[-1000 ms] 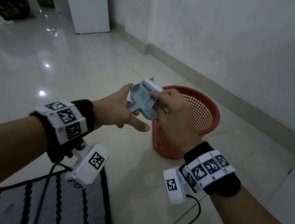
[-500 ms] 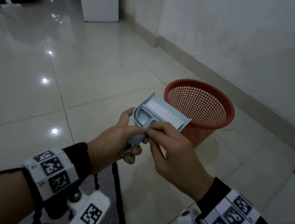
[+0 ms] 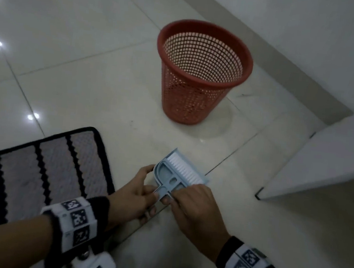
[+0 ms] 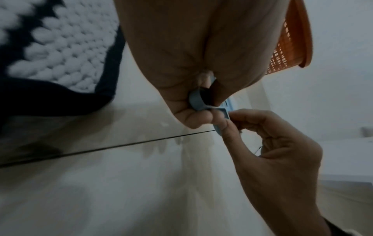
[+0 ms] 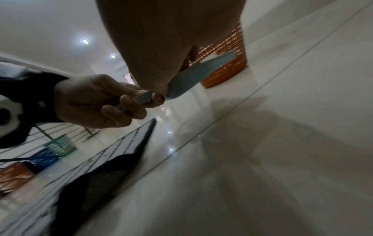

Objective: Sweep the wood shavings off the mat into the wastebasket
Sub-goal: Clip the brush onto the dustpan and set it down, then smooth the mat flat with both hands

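Observation:
A small light-blue dustpan with a white-bristled brush nested in it hovers low over the tiled floor, just right of the mat's corner. My left hand grips the dustpan's handle from the left. My right hand pinches the brush's handle end from the right. The striped grey-and-black mat lies at the lower left; I see no shavings on the part that shows. The red mesh wastebasket stands upright beyond the hands, well apart from them.
A white wall with a grey baseboard runs behind the wastebasket. A white block or ledge juts in at the right. Glossy tiles stretch to the left and back. Coloured crates sit far off.
Both hands have come down and back from the wastebasket's rim with the dustpan and brush, to beside the mat. The brush now lies nested in the pan. The head view has tilted downward.

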Tool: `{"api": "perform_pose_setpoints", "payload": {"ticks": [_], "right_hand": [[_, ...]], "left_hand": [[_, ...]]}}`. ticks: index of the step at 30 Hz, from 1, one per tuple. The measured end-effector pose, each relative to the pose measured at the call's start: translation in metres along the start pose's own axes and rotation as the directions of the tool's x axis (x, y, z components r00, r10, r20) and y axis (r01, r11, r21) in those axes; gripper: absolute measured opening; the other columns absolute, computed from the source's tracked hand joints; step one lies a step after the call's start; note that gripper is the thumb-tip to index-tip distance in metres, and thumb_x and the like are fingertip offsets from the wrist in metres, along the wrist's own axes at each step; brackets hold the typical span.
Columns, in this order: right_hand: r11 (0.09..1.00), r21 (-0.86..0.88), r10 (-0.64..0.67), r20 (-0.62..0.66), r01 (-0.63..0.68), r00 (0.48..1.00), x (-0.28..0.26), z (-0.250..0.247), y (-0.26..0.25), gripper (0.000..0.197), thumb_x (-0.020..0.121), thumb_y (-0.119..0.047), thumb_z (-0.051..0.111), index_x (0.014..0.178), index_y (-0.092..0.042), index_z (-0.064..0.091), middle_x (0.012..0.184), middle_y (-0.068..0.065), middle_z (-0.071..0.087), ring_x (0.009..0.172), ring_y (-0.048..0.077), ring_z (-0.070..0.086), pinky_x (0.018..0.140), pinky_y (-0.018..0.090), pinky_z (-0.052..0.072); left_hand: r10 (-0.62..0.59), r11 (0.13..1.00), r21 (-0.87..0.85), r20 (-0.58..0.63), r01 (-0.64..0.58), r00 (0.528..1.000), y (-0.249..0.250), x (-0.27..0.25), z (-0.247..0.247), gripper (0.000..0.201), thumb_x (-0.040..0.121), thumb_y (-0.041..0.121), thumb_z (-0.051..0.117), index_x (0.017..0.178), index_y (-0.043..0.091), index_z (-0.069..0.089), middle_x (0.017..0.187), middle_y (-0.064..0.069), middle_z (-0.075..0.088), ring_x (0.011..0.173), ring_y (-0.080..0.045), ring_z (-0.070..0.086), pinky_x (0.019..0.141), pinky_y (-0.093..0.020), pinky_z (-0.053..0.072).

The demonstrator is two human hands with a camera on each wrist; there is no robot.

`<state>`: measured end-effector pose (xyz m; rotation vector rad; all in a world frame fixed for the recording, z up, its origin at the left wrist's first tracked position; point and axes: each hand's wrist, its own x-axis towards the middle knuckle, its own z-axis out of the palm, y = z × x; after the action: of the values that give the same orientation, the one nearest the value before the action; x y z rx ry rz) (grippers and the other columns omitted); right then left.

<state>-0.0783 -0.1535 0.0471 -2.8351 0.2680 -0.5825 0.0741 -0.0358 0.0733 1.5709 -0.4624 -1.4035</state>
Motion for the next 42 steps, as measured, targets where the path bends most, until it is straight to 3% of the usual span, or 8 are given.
{"api": "perform_pose_setpoints", "payload": {"ticks": [9, 20, 25, 30, 33, 36, 40, 42], "right_hand": [[0.970, -0.129, 0.211, 0.011, -0.208, 0.977, -0.010, 0.031, 0.097, 0.017, 0.083, -0.006, 0.070, 0.073, -0.015, 0.060, 0.069, 0.002, 0.060, 0.067, 0.022, 0.055, 0.067, 0.030, 0.041], [0.954, -0.077, 0.293, 0.024, -0.291, 0.956, -0.002, 0.026, 0.144, 0.006, 0.090, -0.015, 0.064, 0.088, -0.012, 0.069, 0.081, 0.006, 0.068, 0.077, 0.028, 0.063, 0.070, 0.042, 0.052], [0.951, -0.126, 0.271, -0.101, -0.283, 0.957, 0.013, 0.008, 0.107, 0.017, 0.092, -0.031, 0.062, 0.088, -0.017, 0.070, 0.086, -0.001, 0.069, 0.081, 0.024, 0.062, 0.070, 0.038, 0.045], [0.980, 0.196, -0.052, 0.071, 0.037, 0.996, 0.046, 0.016, 0.019, 0.024, 0.097, -0.029, 0.055, 0.086, -0.012, 0.068, 0.085, 0.003, 0.067, 0.078, 0.024, 0.060, 0.069, 0.039, 0.047], [0.914, 0.367, -0.302, 0.330, 0.173, 0.894, 0.060, 0.033, -0.036, 0.035, 0.097, -0.046, 0.052, 0.102, -0.014, 0.065, 0.103, 0.004, 0.064, 0.093, 0.024, 0.057, 0.076, 0.039, 0.046], [0.862, 0.397, -0.498, 0.550, 0.315, 0.671, 0.060, 0.058, -0.077, 0.069, 0.088, -0.072, 0.048, 0.133, -0.020, 0.048, 0.131, 0.010, 0.051, 0.117, 0.027, 0.047, 0.094, 0.038, 0.044], [0.851, 0.335, -0.509, 0.717, 0.405, 0.476, 0.052, 0.088, -0.103, 0.096, 0.080, -0.082, 0.042, 0.153, -0.024, 0.018, 0.162, 0.018, 0.013, 0.148, 0.038, 0.012, 0.119, 0.051, 0.005], [0.860, 0.331, -0.489, 0.749, 0.388, 0.446, 0.051, 0.102, -0.109, 0.099, 0.081, -0.084, 0.039, 0.155, -0.026, 0.008, 0.164, 0.014, -0.003, 0.150, 0.037, -0.005, 0.120, 0.055, 0.004]], "left_hand": [[-0.020, 0.932, 0.361, -0.013, 0.024, 1.000, 0.012, 0.102, 0.040, 0.058, 0.093, -0.005, 0.045, 0.143, 0.022, 0.034, 0.112, -0.024, 0.059, 0.091, -0.037, 0.064, 0.075, -0.043, 0.056], [0.176, 0.769, 0.632, -0.075, -0.089, 0.982, 0.012, 0.127, 0.046, 0.044, 0.102, 0.018, 0.042, 0.145, 0.023, 0.042, 0.124, -0.014, 0.064, 0.112, -0.031, 0.061, 0.085, -0.025, 0.046], [0.250, 0.578, 0.789, 0.074, -0.210, 0.965, 0.017, 0.090, 0.026, 0.044, 0.102, 0.032, 0.042, 0.146, 0.026, 0.039, 0.121, -0.009, 0.057, 0.108, -0.025, 0.057, 0.088, -0.026, 0.042], [0.300, 0.113, 0.946, 0.260, -0.305, 0.918, 0.009, 0.003, -0.045, 0.051, 0.093, 0.044, 0.034, 0.137, 0.021, 0.049, 0.112, -0.007, 0.058, 0.092, -0.029, 0.059, 0.075, -0.039, 0.052], [0.252, 0.000, 0.992, 0.125, -0.129, 0.960, -0.024, -0.060, -0.103, 0.050, 0.085, 0.045, 0.043, 0.126, 0.018, 0.052, 0.104, -0.007, 0.062, 0.081, -0.027, 0.064, 0.063, -0.036, 0.056], [0.165, -0.052, 0.993, -0.097, 0.107, 0.982, -0.075, -0.121, -0.148, 0.075, 0.076, 0.067, 0.043, 0.130, 0.016, 0.049, 0.118, -0.012, 0.062, 0.098, -0.031, 0.067, 0.072, -0.040, 0.059], [0.035, 0.078, 0.909, -0.413, 0.410, 0.910, -0.135, -0.169, -0.168, 0.110, 0.063, 0.091, 0.042, 0.141, 0.013, 0.047, 0.140, -0.019, 0.052, 0.121, -0.040, 0.057, 0.084, -0.056, 0.054], [0.011, 0.203, 0.853, -0.494, 0.482, 0.870, -0.154, -0.175, -0.172, 0.120, 0.064, 0.095, 0.034, 0.154, 0.018, 0.020, 0.160, -0.016, 0.022, 0.141, -0.040, 0.031, 0.100, -0.064, 0.040]]}}
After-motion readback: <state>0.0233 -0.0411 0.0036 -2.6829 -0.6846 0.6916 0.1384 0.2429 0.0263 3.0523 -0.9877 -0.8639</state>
